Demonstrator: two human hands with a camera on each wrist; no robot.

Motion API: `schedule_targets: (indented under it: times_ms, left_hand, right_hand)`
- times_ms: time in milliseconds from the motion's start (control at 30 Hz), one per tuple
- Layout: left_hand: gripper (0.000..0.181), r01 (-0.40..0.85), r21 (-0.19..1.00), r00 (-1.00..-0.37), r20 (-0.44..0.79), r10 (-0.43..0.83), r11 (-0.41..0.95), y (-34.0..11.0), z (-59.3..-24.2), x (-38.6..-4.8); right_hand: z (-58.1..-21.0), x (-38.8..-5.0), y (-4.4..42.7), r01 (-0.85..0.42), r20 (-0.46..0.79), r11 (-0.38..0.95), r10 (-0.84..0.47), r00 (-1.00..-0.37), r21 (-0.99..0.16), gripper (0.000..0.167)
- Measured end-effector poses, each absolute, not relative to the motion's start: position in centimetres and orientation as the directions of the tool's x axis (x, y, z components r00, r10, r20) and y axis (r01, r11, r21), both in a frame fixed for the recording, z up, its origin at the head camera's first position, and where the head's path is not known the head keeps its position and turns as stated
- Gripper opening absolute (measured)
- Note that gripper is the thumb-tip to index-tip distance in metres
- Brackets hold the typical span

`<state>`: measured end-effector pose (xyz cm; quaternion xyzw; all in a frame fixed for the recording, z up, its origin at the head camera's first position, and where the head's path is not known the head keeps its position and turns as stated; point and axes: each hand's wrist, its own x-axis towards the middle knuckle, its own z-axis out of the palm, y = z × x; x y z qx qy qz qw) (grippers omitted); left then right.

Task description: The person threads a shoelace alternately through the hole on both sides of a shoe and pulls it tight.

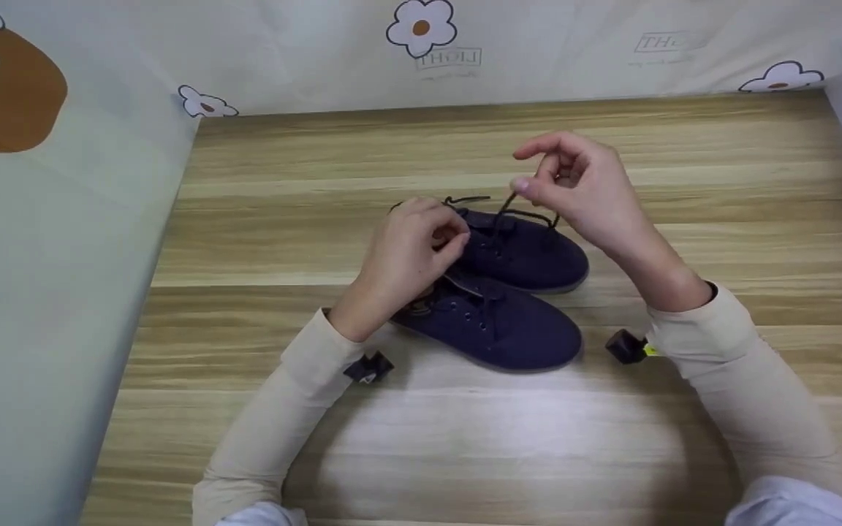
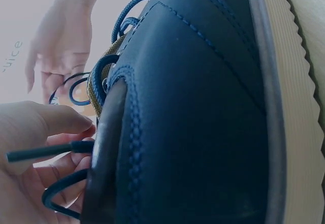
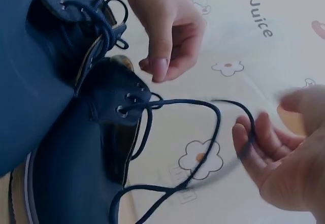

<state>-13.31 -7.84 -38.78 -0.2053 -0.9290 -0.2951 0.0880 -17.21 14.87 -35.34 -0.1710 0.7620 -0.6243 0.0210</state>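
Note:
Two dark blue lace-up shoes lie side by side, toes to the right: the near shoe and the far shoe. My left hand is above their heel ends, its curled index finger and thumb meeting; in the right wrist view nothing shows between those tips. To the right and higher, my right hand is at the far shoe's raised shoelace. The lace runs against its loosely bent fingers, while the thumb stands apart from them. A lace with a stiff tip crosses before my left fingers.
The shoes lie on a wood-grain tabletop. A pale patterned sheet rises along the back, and a pale cover with a brown print stands on the left. Black wrist devices hang by the cuffs.

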Motion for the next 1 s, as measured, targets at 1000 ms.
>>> schedule_targets:
  times_ms: [1000]
  left_hand:
    - [0.020, 0.458, 0.432, -0.885, 0.303, 0.354, 0.777, -7.6, -39.0, -13.8]
  right_hand:
    - [-36.6, -18.6, 14.0, -0.436, 0.272, 0.504, -0.366, -0.890, -0.746, 0.024]
